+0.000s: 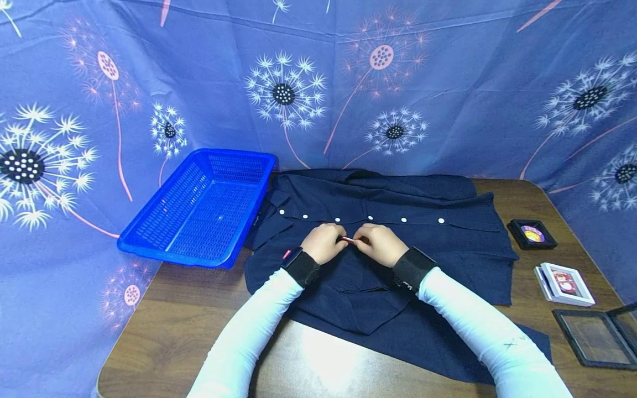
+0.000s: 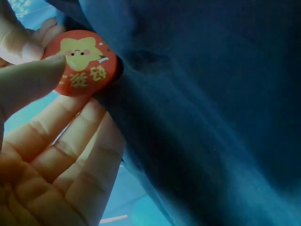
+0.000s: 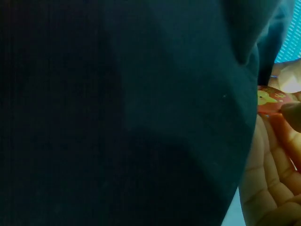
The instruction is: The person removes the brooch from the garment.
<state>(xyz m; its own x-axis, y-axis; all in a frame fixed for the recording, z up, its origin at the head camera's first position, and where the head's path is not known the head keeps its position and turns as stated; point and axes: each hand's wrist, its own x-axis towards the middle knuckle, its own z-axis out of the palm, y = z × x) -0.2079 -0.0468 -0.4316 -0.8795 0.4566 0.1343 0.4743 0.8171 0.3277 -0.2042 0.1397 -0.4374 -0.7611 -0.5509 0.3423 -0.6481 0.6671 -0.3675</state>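
A round red button badge (image 1: 348,240) with a yellow star-shaped figure is held up over a dark navy shirt (image 1: 463,251). My left hand (image 1: 324,243) pinches one side of the badge, thumb across its printed face in the left wrist view. From the other side, my right hand (image 1: 382,244) pinches it, the fingertips of both hands close together. Shirt cloth hangs right beside the badge (image 2: 87,77) in the left wrist view. The back of the badge is hidden. White buttons (image 1: 370,218) run in a row along the shirt beyond the hands.
A blue plastic basket (image 1: 229,260) stands at the left, beside the shirt's collar end. Along the right edge of the wooden table (image 1: 164,326) lie a small black box (image 1: 517,235) with a badge, a white frame (image 1: 587,296) and an open black frame (image 1: 572,337).
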